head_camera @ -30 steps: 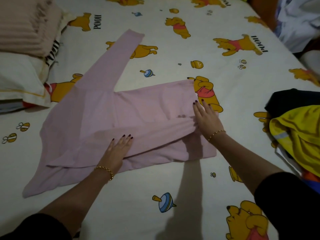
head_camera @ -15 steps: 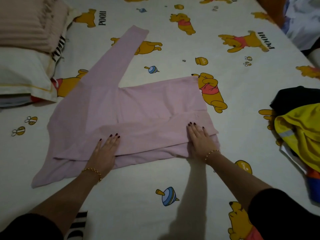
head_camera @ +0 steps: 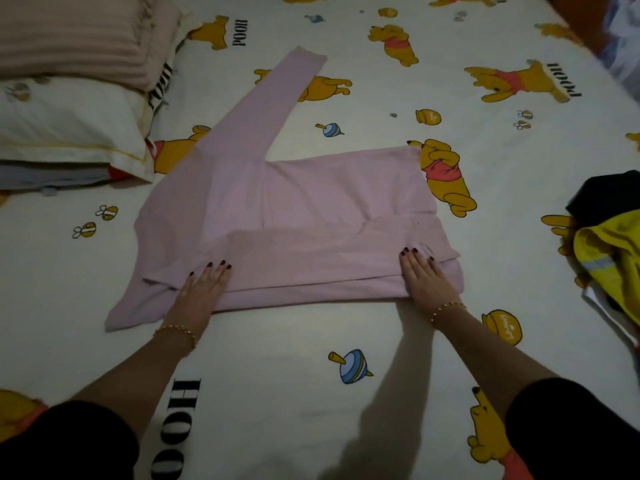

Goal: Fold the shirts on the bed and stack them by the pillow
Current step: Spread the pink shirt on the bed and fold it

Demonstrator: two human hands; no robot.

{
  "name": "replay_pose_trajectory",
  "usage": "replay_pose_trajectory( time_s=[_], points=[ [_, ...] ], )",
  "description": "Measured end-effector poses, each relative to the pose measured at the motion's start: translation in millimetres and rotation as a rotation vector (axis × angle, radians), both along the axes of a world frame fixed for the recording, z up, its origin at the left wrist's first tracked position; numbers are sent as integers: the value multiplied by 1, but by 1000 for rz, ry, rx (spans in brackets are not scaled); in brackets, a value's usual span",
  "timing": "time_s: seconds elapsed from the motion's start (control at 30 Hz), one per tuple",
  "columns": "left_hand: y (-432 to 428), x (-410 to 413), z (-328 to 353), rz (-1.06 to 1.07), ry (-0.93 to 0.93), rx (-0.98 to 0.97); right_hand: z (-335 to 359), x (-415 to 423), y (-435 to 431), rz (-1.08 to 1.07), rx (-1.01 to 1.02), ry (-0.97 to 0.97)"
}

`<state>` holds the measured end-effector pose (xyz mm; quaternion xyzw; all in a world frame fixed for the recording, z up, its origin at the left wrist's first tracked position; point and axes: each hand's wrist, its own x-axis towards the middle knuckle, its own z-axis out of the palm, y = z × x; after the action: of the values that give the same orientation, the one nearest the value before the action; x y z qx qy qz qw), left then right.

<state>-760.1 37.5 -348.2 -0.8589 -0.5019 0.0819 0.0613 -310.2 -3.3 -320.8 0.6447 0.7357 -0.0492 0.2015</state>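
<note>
One pink shirt (head_camera: 311, 202), long-sleeved, spread flat across the middle of the bed (head_camera: 277, 382). Lies with the near sleeve folded over the body as a band along the near hem; far sleeve stretched straight toward the far edge, just beside the pillow's corner.

Two hands on that folded band. Left hand (head_camera: 204, 285) pressing flat at its left end, fingers straight and close together, gripping nothing. Right hand (head_camera: 424, 278) pressing flat at its right end, fingers likewise straight and extended. Dark polish on the nails. Two beaded gold bracelets, one at the left wrist (head_camera: 176, 331), one at the right (head_camera: 447, 308). Two black cuffs further up the forearms.

At the left edge, one white pillow (head_camera: 69, 123), with one ribbed pink folded textile (head_camera: 76, 32) resting on top. At the right edge, well apart from the shirt, a heap showing one yellow garment (head_camera: 609, 258) with a grey stripe and one black garment (head_camera: 602, 195) touching it behind.

Printed on the sheet: yellow bears in red tops, bees, spinning tops, honey pots. Readable: "POOH" (head_camera: 240, 32) near the far left, "POOH" (head_camera: 564, 79) near the far right, and "HOO" (head_camera: 176, 427) at the near edge, cut off. Lettering on the pots too small to read.
</note>
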Motion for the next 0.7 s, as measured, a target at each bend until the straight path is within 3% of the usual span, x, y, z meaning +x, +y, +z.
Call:
replay_pose_trajectory(
  time_s=[0.23, 0.43, 0.57, 0.7],
  points=[
    [-73, -14, 3, -50, 30, 19, -1, -4, -89, 13, 28, 19],
    [-151, -26, -1, -19, 33, -36, 2, -11, -165, -27, -74, 52],
    [-187, -28, 7, 99, -96, -181, 8, -16, -184, -60, -120, 68],
    [-199, -45, 7, 153, -289, -225, 19, -28, -175, -51, -126, 228]
  ],
)
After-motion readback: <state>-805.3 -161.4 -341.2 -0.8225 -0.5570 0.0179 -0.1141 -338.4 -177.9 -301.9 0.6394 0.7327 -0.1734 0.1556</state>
